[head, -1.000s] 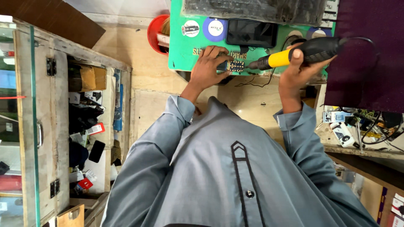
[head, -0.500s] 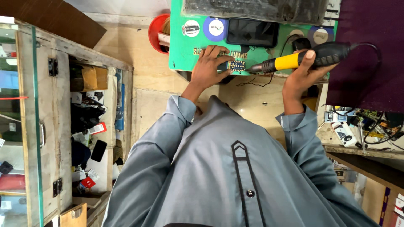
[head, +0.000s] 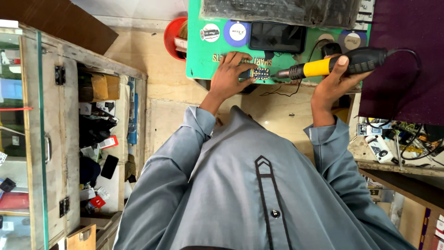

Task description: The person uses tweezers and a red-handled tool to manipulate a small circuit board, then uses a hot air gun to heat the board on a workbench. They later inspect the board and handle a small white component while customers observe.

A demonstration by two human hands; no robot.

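Right hand point(head: 334, 81) higher, gripping soldering iron point(head: 336, 66)

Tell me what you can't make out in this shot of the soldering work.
Head view only:
- Small circuit board: partly covered by the left hand; its parts are too small to tell.
- Soldering iron: the tip's contact with the board is too fine to judge; the right hand wraps the handle.
- Dark slab at the top: cut off by the frame edge.
- Green mat: partly covered by things on it.
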